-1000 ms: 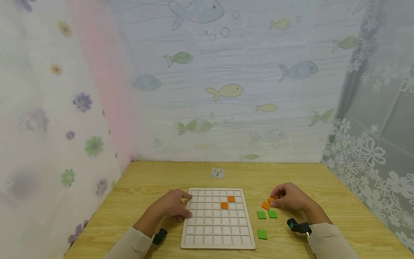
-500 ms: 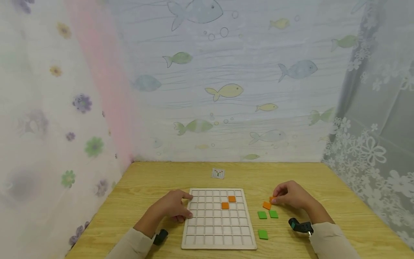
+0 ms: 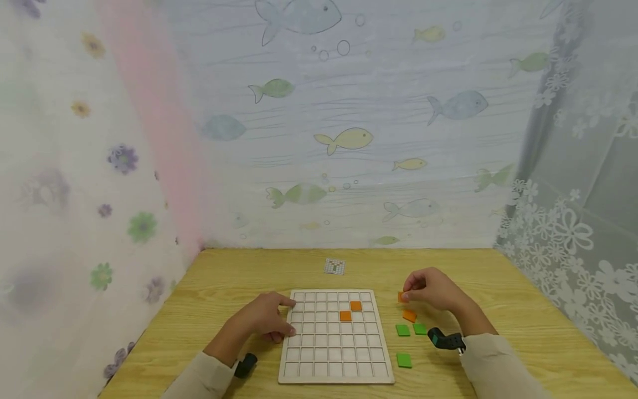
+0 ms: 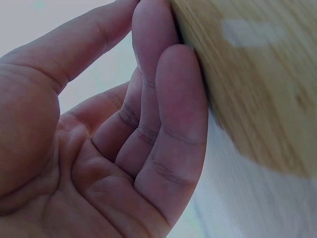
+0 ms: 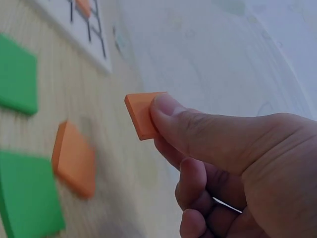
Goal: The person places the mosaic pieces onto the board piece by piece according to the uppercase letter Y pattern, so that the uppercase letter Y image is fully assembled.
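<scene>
Between thumb and forefinger, my right hand pinches an orange square tile, raised off the table to the right of the board. My left hand rests at the left edge of the wooden grid board, thumb and forefinger touching its rim. In the left wrist view its other fingers are bent loosely and hold nothing. Two orange tiles sit diagonally in the grid, one upper tile and one lower tile. Another orange tile lies on the table below my right hand.
Three green tiles lie right of the board: one left tile, one right tile and one nearer tile. A small printed grid card lies beyond the board. Fish-patterned curtain hangs behind the wooden table.
My right hand has lifted the orange tile off the table and carried it left and slightly away, toward the board. My left hand and the board stay put.
</scene>
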Motion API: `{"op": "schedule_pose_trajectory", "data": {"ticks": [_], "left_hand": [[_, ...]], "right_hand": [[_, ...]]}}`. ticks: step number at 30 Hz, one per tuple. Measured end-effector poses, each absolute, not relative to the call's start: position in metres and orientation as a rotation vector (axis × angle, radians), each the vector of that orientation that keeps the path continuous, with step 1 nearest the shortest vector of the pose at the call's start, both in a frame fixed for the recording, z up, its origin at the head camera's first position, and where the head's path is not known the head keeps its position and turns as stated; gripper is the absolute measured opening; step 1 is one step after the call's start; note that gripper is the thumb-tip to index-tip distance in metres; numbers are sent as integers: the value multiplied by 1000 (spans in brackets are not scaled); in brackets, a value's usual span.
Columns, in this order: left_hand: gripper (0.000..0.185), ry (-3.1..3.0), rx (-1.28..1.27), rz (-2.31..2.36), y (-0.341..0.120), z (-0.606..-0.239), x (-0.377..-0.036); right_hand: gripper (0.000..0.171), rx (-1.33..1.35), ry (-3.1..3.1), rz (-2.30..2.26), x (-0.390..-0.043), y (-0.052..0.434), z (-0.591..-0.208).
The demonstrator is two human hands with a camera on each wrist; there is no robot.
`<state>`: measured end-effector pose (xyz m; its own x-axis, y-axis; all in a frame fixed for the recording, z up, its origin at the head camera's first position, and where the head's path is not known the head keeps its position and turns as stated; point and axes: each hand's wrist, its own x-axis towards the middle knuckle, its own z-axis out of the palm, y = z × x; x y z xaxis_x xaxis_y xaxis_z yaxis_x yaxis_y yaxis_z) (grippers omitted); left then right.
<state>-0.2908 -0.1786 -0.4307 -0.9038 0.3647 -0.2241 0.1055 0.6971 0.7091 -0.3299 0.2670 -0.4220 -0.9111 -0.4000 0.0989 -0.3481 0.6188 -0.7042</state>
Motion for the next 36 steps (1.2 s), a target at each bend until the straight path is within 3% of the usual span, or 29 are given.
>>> {"op": "schedule_pose_trajectory", "data": {"ticks": [15, 36], "left_hand": [[71, 2534, 381, 1044, -178, -429, -290], [71, 2512, 383, 1068, -178, -426, -287]], "right_hand": [[9, -723, 2761, -1250, -341, 228, -418], [9, -624, 2722, -1432, -342, 170, -418]]}}
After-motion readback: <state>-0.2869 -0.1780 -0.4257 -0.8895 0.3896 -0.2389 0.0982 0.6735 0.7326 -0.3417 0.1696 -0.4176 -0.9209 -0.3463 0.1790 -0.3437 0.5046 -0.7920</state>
